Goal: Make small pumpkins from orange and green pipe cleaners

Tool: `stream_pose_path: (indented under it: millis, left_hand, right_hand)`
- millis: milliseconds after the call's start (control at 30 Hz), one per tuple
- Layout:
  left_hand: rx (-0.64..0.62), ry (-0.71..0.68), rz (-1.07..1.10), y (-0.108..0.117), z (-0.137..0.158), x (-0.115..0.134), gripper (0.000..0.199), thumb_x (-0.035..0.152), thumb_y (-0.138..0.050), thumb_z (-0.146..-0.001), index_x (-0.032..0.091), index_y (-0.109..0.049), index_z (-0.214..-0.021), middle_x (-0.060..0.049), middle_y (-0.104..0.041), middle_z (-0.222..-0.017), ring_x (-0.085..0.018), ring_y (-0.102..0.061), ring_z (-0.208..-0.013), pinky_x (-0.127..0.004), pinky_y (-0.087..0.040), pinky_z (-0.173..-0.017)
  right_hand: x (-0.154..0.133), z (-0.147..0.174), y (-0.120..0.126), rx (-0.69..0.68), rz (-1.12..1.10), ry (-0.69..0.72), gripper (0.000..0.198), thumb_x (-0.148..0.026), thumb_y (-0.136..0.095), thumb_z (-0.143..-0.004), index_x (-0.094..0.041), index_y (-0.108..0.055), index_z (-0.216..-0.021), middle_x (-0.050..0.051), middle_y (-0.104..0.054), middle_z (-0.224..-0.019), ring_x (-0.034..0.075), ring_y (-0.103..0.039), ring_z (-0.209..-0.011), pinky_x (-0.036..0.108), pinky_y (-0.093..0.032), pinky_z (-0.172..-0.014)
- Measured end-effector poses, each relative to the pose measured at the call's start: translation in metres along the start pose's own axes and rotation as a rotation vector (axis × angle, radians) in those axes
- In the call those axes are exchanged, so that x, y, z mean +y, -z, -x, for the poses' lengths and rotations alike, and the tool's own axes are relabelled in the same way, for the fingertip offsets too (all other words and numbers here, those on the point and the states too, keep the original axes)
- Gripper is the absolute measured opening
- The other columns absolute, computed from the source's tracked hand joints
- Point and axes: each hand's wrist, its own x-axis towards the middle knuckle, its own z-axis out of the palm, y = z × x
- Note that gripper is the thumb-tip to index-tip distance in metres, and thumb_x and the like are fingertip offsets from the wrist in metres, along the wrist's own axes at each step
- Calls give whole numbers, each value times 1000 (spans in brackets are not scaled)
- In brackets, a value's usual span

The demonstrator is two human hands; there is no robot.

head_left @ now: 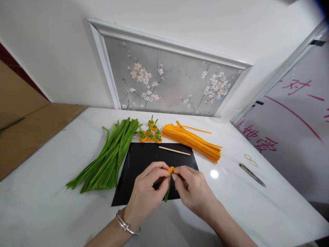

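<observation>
Between my two hands is a small orange pipe-cleaner pumpkin (170,169), with a green pipe cleaner (167,192) hanging down from it. My left hand (152,183), with a silver bangle at the wrist, pinches the pumpkin from the left. From the right, my right hand (192,187) has thumb and forefinger closed on it too. Both hands are above a black mat (144,159). Fingertips hide part of the pumpkin. Beyond the mat stand several finished-looking orange pumpkins (150,138) with curly green tops.
Left of the mat lies a thick bundle of green pipe cleaners (110,157); an orange bundle (192,141) lies at the back right. A thin wooden stick (174,151) rests on the mat. Tweezers (252,174) and rubber bands (251,160) lie right, near a whiteboard (290,113).
</observation>
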Motion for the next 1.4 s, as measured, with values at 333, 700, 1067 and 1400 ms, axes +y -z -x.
stream_pose_path:
  millis: [333, 700, 1067, 1400]
  left_hand:
    - [-12, 189, 252, -3, -3, -1, 11, 10, -57, -79, 19, -64, -78, -4, -63, -96, -14, -63, -81, -20, -51, -64]
    - [-20, 726, 794, 4, -13, 9, 15, 25, -70, -74, 14, -66, -83, -4, -67, -82, -13, -60, -73, -22, -47, -65]
    - [-210, 430, 412, -2, -8, -4, 12, 17, -58, -81, 18, -60, -93, -3, -67, -88, -17, -65, -84, -28, -53, -75]
    - [-90, 119, -7, -6, 2, -1, 21, 6, -50, -83, 21, -58, -97, -2, -62, -97, -14, -62, -86, -27, -56, -78]
  right_hand:
    - [2, 0, 1, -1, 48, 48, 20, -10, -40, -87, -19, -54, -75, 1, -52, -67, 12, -50, -58, 22, -43, -54]
    - [10, -3, 13, 11, -128, -178, 14, -20, -42, -95, -19, -56, -95, -2, -58, -65, 10, -57, -52, 20, -48, -54]
    - [11, -6, 13, -41, -67, 5, 15, -12, -50, -90, -20, -63, -92, 5, -62, -94, 15, -60, -87, 24, -50, -78]
    - [3, -2, 2, -103, 190, 4, 14, -19, -47, -91, -16, -61, -89, 5, -60, -78, 18, -61, -69, 28, -49, -62]
